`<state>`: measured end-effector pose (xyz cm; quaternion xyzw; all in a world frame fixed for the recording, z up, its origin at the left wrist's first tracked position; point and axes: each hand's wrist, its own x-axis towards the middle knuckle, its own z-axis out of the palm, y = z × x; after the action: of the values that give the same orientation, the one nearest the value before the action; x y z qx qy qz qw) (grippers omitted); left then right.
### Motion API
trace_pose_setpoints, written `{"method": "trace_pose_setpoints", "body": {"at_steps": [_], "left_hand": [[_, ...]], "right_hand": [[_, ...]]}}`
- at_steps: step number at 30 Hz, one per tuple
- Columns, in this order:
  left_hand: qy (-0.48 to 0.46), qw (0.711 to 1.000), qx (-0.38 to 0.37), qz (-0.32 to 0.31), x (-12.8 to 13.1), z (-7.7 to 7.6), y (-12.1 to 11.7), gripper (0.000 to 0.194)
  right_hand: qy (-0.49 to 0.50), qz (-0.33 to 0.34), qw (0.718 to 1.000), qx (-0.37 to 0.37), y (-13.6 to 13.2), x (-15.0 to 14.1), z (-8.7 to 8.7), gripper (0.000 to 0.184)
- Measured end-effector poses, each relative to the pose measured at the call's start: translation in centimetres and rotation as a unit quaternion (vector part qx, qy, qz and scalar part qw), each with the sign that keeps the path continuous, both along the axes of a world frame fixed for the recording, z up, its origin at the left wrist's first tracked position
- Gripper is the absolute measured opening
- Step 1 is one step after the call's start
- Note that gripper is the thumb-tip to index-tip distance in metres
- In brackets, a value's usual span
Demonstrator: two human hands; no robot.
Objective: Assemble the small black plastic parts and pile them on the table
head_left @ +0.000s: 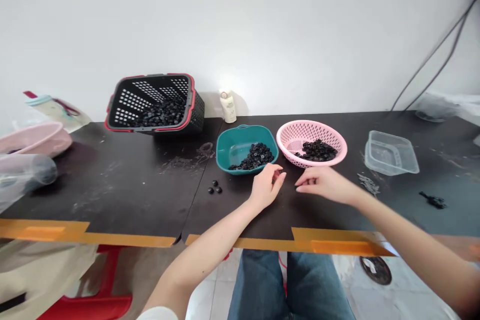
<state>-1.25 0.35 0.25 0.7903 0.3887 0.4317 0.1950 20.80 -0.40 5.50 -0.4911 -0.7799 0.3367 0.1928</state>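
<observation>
Head view. Basin (225, 146), teal: on the counter (131, 187), beyond the left hand (264, 185); long axis left to right, tab on far rim; rounded corners; small black rings (258, 155) heaped toward its right. Basket (290, 135), pink, perforated, oval: just right of basin, black pieces (318, 151) inside. Hands apart; left digits curled, right hand (318, 183) pointing left, digits bunched; grip on either cannot be told.
</observation>
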Motion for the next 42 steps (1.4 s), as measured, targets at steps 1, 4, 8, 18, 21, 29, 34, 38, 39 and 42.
{"method": "trace_pose_setpoints", "body": {"at_steps": [1, 4, 8, 18, 21, 29, 34, 38, 39, 42], "left_hand": [[-0.009, 1.0, -0.003, -0.003, 0.1, -0.1, 0.0, 0.025], [-0.009, 1.0, -0.005, -0.015, 0.3, -0.2, -0.1, 0.023], [0.014, 1.0, -0.012, -0.02, 0.4, -0.2, 0.2, 0.022], [0.034, 0.999, -0.018, -0.028, 0.8, -0.6, 0.7, 0.023], [0.058, 0.997, -0.016, -0.04, 1.0, -0.6, 0.7, 0.022], [0.076, 0.997, -0.019, -0.028, 0.7, -0.5, 0.8, 0.023], [0.078, 0.996, -0.015, -0.039, 0.8, -0.5, 0.7, 0.02], [0.033, 0.997, -0.049, -0.044, 1.0, -0.4, 0.3, 0.022], [0.009, 0.997, -0.064, -0.048, 1.1, -0.4, 0.2, 0.023], [-0.055, 0.99, -0.115, -0.062, 1.4, -0.4, -0.2, 0.022]], "right_hand": [[-0.004, -0.015, 0.999, 0.028, -0.9, -0.6, -1.1, 0.027], [-0.018, -0.058, 0.995, 0.075, -1.9, -1.6, -4.3, 0.024], [-0.023, -0.094, 0.991, 0.088, -1.6, -1.3, -5.6, 0.026], [-0.162, -0.378, 0.908, 0.076, -1.4, 14.0, -2.7, 0.024], [-0.181, -0.386, 0.903, 0.044, -0.7, 16.4, -3.7, 0.019], [-0.145, -0.348, 0.925, -0.045, 1.7, 17.2, -5.0, 0.012], [-0.072, -0.317, 0.944, -0.063, 0.8, 17.5, -3.7, 0.018], [0.011, -0.285, 0.956, -0.069, -1.1, 15.2, -1.8, 0.028], [0.059, -0.266, 0.959, -0.074, -1.5, 14.0, -1.2, 0.029], [0.21, -0.204, 0.954, -0.063, -2.1, 8.8, 0.6, 0.03]]}}
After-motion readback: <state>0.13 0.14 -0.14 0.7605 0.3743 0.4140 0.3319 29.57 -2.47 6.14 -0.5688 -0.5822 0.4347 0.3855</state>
